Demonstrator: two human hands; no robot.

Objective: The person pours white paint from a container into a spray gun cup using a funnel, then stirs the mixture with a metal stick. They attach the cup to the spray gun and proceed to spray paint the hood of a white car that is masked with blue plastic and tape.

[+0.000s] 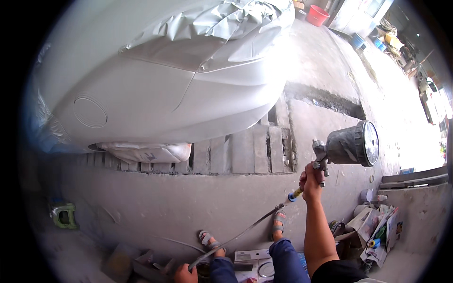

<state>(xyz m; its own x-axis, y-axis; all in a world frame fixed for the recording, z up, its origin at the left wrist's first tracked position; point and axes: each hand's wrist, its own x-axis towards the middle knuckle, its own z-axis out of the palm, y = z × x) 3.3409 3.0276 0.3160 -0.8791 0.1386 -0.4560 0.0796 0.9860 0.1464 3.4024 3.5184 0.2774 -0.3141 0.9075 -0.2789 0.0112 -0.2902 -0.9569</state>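
My right hand is closed round the handle of a spray gun, held out to the right over the floor. The gun's large paint cup, grey and smeared, points right with its round lid outward. From the handle's base, past a yellow and blue fitting, a grey air hose runs down to the left. At the lower edge, my left hand is closed on that hose. Beyond both hands stands a pale silver-white car body, with a round fuel flap.
Crinkled masking film covers the car's upper part; a white sack covers its wheel. Slats bridge a floor channel. Cardboard and litter lie at right, boxes near my feet, a green stool at left, a red bucket far off.
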